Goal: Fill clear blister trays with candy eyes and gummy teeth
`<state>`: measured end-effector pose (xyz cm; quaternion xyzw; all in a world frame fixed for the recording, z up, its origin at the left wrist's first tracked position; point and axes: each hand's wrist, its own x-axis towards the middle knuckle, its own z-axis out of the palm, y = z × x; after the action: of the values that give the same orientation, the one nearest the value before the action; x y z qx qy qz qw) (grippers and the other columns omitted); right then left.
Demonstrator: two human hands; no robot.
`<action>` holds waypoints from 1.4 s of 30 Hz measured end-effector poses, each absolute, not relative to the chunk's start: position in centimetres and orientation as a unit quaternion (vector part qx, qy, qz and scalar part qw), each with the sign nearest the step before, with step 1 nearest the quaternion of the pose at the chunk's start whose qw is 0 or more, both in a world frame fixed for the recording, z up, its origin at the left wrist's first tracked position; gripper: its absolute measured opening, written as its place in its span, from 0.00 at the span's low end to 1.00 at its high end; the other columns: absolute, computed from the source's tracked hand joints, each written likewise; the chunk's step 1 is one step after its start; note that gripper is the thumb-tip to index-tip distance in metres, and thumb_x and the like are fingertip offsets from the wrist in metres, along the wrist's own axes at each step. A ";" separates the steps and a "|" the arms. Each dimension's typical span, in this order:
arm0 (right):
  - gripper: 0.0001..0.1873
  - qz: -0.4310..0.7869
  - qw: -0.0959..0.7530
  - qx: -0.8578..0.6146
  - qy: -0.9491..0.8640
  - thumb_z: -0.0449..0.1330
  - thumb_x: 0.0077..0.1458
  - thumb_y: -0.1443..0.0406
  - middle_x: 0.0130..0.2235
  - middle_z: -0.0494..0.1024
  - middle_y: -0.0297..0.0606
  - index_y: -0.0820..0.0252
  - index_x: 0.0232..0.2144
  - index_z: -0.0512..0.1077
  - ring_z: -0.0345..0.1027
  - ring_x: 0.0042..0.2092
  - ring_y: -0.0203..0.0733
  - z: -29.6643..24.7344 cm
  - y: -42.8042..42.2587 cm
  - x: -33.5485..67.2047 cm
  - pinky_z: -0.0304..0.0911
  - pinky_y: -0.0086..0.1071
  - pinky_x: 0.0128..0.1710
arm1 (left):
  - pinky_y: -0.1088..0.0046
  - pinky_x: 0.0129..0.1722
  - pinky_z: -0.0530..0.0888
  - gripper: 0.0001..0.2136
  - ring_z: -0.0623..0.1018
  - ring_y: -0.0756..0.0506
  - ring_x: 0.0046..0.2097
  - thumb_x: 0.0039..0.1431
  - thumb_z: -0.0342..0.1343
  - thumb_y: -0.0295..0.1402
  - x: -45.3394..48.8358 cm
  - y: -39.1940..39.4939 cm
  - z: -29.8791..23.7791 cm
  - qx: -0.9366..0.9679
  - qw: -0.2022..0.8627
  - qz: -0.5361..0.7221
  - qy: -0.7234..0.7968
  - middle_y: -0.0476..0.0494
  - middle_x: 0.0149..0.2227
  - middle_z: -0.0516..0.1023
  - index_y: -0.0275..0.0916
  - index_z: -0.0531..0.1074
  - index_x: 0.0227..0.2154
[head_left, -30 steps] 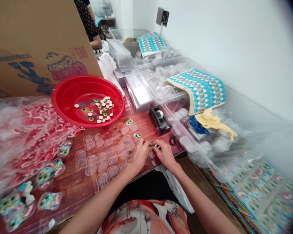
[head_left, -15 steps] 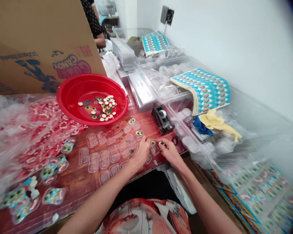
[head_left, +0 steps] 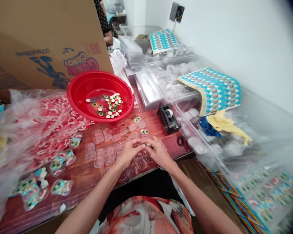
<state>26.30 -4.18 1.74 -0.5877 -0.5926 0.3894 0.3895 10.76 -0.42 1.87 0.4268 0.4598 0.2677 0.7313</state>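
Observation:
My left hand [head_left: 131, 151] and my right hand [head_left: 159, 152] meet fingertip to fingertip over the rows of clear plastic blister trays [head_left: 109, 155]. Green-and-white gummy eyes [head_left: 149, 145] show at the fingers of my right hand, which is closed on them. The fingers of my left hand are pinched together; what lies in them is hidden. Just beyond my hands, a tray holds a pair of gummy eyes [head_left: 144, 131], and another pair [head_left: 137, 119] sits in a tray farther back.
A red basin [head_left: 74, 105] with loose gummy eyes stands behind the trays. Red-and-white candies [head_left: 51, 130] in plastic lie left, near filled packs [head_left: 62, 187]. On the right are a black tape dispenser [head_left: 168, 118], a black ring [head_left: 180, 140] and clear bins [head_left: 210, 156] with label sheets [head_left: 212, 87].
My hands, apart on either side of a tray holding one gummy eye, have come together over the trays. My right hand has moved left. The view has shifted slightly.

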 end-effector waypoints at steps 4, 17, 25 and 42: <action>0.11 0.485 0.421 -0.553 -0.531 0.61 0.51 0.65 0.35 0.77 0.33 0.56 0.39 0.75 0.69 0.35 0.38 1.2 -2.6 25.5 0.65 0.33 0.38 | 0.77 0.28 0.69 0.19 0.77 0.50 0.28 0.46 0.68 0.39 9.0 1.1 1.5 0.420 0.703 0.284 0.499 0.46 0.28 0.79 0.34 0.75 0.40; 0.13 0.394 0.299 -0.612 -0.618 0.57 0.53 0.69 0.33 0.79 0.34 0.57 0.42 0.74 0.71 0.34 0.40 0.7 -3.4 27.5 0.62 0.32 0.38 | 0.65 0.47 0.72 0.09 0.79 0.42 0.42 0.60 0.55 0.27 8.2 4.2 0.5 0.747 0.285 0.217 0.560 0.40 0.38 0.82 0.37 0.80 0.40; 0.09 0.321 0.307 -0.639 -0.628 0.53 0.57 0.69 0.35 0.76 0.36 0.58 0.36 0.73 0.69 0.37 0.41 1.5 -3.2 26.2 0.62 0.33 0.41 | 0.65 0.46 0.72 0.08 0.78 0.43 0.40 0.61 0.54 0.27 8.4 4.3 -0.6 0.742 0.303 0.232 0.551 0.42 0.38 0.80 0.37 0.77 0.39; 0.13 0.204 0.201 -0.586 -0.758 0.51 0.60 0.74 0.43 0.75 0.44 0.59 0.42 0.73 0.68 0.39 0.42 -1.4 2.0 22.9 0.62 0.32 0.39 | 0.61 0.47 0.71 0.14 0.74 0.40 0.44 0.61 0.47 0.25 8.6 4.3 -0.9 0.786 0.205 0.178 0.556 0.38 0.39 0.76 0.37 0.76 0.44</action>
<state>22.85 2.04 -1.44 -0.5863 -0.7579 0.2039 0.2006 8.60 4.32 -0.93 0.7856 0.5561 0.1781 0.2046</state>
